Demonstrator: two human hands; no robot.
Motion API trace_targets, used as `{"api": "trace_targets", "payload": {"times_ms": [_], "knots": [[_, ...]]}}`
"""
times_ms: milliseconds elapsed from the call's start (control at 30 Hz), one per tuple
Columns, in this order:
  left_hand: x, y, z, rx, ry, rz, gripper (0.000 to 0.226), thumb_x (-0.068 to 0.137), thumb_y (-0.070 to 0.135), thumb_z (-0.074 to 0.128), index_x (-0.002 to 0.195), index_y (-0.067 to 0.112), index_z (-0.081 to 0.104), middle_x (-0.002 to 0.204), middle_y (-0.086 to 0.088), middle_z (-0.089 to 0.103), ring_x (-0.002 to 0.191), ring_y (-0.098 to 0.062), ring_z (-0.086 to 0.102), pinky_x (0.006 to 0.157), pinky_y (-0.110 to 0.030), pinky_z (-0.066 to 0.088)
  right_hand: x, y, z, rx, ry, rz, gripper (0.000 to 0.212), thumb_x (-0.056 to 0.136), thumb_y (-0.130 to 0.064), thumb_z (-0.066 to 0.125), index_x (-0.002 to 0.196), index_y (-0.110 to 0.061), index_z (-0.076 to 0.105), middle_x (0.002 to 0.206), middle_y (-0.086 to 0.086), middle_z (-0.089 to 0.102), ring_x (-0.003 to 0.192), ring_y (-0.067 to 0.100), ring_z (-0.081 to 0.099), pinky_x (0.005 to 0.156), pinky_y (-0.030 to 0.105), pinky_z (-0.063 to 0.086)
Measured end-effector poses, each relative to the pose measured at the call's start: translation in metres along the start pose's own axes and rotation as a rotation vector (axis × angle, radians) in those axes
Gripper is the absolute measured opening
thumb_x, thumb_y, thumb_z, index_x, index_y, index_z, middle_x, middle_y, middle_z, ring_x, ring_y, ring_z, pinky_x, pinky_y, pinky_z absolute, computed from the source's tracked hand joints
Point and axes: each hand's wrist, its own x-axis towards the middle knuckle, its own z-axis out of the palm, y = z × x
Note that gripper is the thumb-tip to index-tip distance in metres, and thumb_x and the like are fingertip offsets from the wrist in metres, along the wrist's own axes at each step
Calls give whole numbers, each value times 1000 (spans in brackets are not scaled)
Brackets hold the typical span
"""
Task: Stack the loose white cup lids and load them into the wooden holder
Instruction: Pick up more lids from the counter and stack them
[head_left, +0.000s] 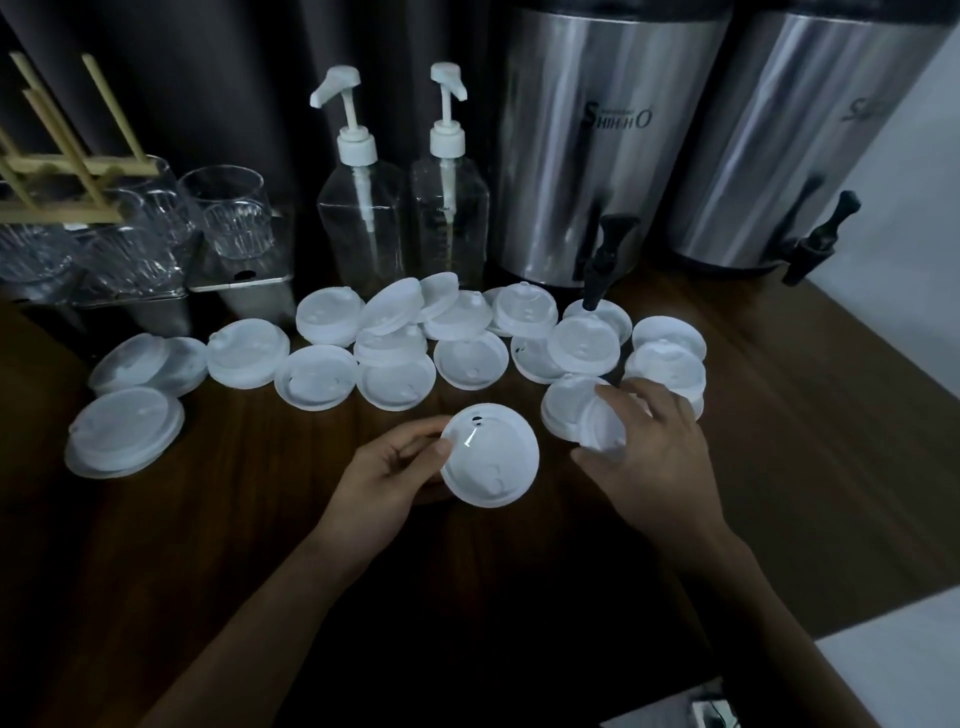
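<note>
Several loose white cup lids (395, 358) lie scattered across the dark wooden counter (218, 519), from the far left to under the urn tap. My left hand (387, 478) grips one white lid (491, 460) by its edge, held just above the counter at the centre. My right hand (654, 441) pinches another white lid (597, 426) at the right, tilted over a lid lying flat. The wooden holder (62, 161), made of pale rods and slats, stands at the far left back above the glasses.
Two clear pump bottles (363, 208) stand at the back centre. Two steel drink urns (597, 145) with black taps fill the back right. Clear glasses (228, 213) sit in metal trays at the back left. The counter's right edge runs diagonally at the right.
</note>
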Motion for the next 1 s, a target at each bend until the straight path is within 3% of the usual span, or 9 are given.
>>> {"api": "trace_targets", "payload": {"times_ms": [133, 333, 400, 467, 533, 633, 767, 867, 1000], "knots": [[7, -3, 12, -14, -13, -16, 25, 103, 9, 58, 122, 19, 71, 97, 4, 81, 105, -15, 75, 78, -23, 61, 0, -6, 2, 153, 31, -47, 73, 79, -36, 87, 144, -19, 57, 145, 6, 53, 134, 29, 48, 105, 47, 47], [10, -7, 11, -31, -24, -2, 30, 105, 10, 55, 130, 16, 69, 120, 3, 78, 116, -16, 72, 87, -31, 63, -6, -11, -5, 374, 138, -111, 75, 78, -37, 90, 145, -28, 57, 143, -6, 39, 136, 6, 40, 109, 22, 36], [10, -9, 8, -54, -16, 6, 30, 105, 11, 54, 131, 16, 69, 122, 0, 77, 118, -19, 71, 89, -34, 63, -9, -15, -6, 423, 183, -112, 74, 76, -39, 92, 141, -30, 59, 138, -10, 35, 131, -9, 35, 107, 12, 32], [10, -11, 5, -80, -4, 15, 30, 104, 11, 55, 130, 17, 69, 121, -3, 77, 118, -21, 71, 89, -36, 63, -12, -21, -6, 499, 225, -106, 70, 72, -45, 90, 134, -36, 58, 137, -11, 34, 129, -13, 34, 106, 7, 32], [10, -13, 4, -103, 13, 29, 31, 104, 12, 56, 131, 18, 68, 121, -4, 77, 119, -22, 71, 89, -37, 63, -15, -28, -2, 556, 265, -143, 69, 69, -45, 89, 128, -31, 57, 139, -2, 38, 131, -9, 37, 106, 7, 33], [10, -16, 2, -109, 87, 74, 33, 102, 11, 59, 134, 20, 66, 126, 0, 75, 122, -20, 69, 93, -38, 61, -17, -35, 9, 569, 332, -243, 69, 70, -42, 91, 121, -9, 60, 138, 14, 45, 136, 2, 39, 109, 16, 36], [11, -21, 3, -56, 187, 122, 31, 101, 15, 64, 130, 22, 69, 126, 4, 75, 122, -17, 69, 104, -45, 55, -17, -37, 18, 586, 395, -269, 62, 71, -40, 90, 109, 1, 61, 136, 17, 48, 137, 11, 42, 111, 23, 37], [11, -22, 4, -110, 181, 123, 28, 102, 12, 60, 128, 19, 70, 126, 0, 76, 122, -20, 69, 99, -38, 58, -20, -44, 24, 599, 320, -340, 51, 70, -27, 96, 95, 1, 61, 134, 19, 50, 135, 20, 47, 107, 21, 40], [9, -21, 1, -167, 126, 145, 30, 104, 11, 53, 131, 16, 66, 129, 0, 74, 124, -18, 68, 93, -27, 58, -25, -53, 37, 609, 172, -432, 43, 71, -23, 96, 82, -2, 60, 136, 16, 53, 134, 17, 49, 105, 20, 41]]}}
